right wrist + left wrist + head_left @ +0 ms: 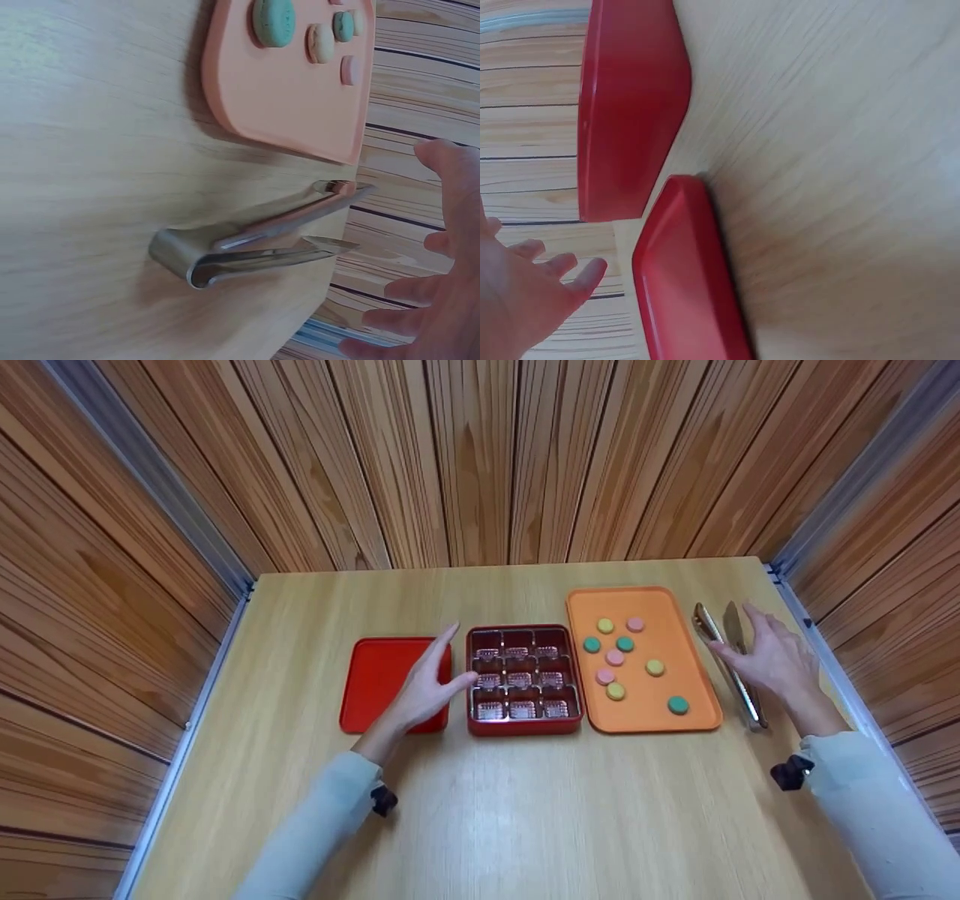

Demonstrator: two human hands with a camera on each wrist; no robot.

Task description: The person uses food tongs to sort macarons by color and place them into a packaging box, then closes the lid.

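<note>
My left hand (424, 694) reaches over the red lid (375, 682), fingers extended, with the thumb tip at the left edge of a dark red box (525, 729). Clear dividers split the box into several compartments, and no macarons show inside. To the right lies an orange tray (637, 720) with pink, yellow and green macarons (678, 705) scattered on it. Metal tongs (731, 671) rest on the table beside the tray. My right hand (780, 656) hovers at the tongs with fingers spread, holding nothing; in the right wrist view it stands apart from the tongs (255, 240).
The wooden table (525, 810) extends in front of the box and tray. Wood-panelled walls (480, 465) enclose the back and both sides, with grey metal rails (180, 750) along the side edges.
</note>
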